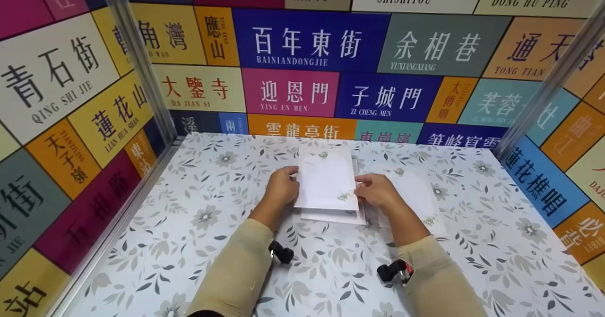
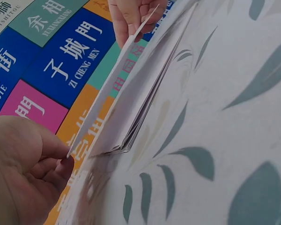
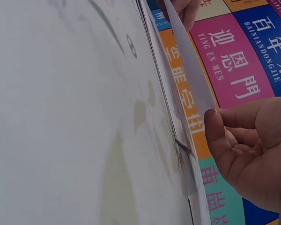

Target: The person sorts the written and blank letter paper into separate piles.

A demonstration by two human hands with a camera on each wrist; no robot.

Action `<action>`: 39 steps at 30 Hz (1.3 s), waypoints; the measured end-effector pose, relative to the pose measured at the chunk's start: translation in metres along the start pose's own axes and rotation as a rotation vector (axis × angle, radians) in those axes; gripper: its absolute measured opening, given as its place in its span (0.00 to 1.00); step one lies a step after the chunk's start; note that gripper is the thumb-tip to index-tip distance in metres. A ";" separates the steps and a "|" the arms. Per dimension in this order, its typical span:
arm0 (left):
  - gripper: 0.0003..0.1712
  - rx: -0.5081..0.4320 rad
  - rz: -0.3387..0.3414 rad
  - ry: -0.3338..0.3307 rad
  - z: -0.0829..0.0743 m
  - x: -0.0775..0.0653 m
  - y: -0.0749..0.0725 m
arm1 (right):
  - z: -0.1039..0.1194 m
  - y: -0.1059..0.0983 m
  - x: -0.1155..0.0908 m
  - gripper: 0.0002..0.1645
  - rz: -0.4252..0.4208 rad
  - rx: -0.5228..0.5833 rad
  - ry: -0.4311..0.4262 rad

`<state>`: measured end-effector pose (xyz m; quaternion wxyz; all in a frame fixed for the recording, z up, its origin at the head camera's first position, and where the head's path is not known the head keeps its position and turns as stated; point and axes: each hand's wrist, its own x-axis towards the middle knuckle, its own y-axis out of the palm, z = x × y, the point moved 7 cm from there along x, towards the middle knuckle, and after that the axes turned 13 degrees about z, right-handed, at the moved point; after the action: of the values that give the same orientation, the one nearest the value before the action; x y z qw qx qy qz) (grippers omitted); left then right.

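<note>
Head view, centre: a floral-printed paper sheet (image 1: 326, 180) raised between two hands, work seemingly midway.
The left hand (image 1: 283, 184) and right hand (image 1: 375, 189) pinch its side edges in their fingers; layered papers (image 1: 331, 215) below on the counter (image 1: 331, 269) seem left to handle, a separate sheet (image 1: 418, 189) right of centre perhaps done.

Two hands (image 1: 282, 185) (image 1: 375, 189), one held sheet (image 1: 326, 179), two wrist cameras (image 1: 282, 252) (image 1: 391, 272), one table (image 1: 326, 279)

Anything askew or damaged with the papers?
Slightly askew: the lower papers, beneath the held sheet, show uneven, separated edges in the left wrist view rather than a flush stack. No spill or tear visible.
</note>
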<state>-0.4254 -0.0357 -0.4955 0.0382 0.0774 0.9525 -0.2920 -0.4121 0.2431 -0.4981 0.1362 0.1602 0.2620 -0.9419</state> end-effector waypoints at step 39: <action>0.35 -0.135 -0.045 -0.296 0.118 -0.038 -0.139 | 0.092 0.165 0.034 0.28 0.131 0.251 -0.147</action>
<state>-0.4084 -0.2204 -0.5126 0.1769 0.0092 0.9554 -0.2362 -0.4079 0.0515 -0.5101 0.1952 0.1236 0.1205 -0.9655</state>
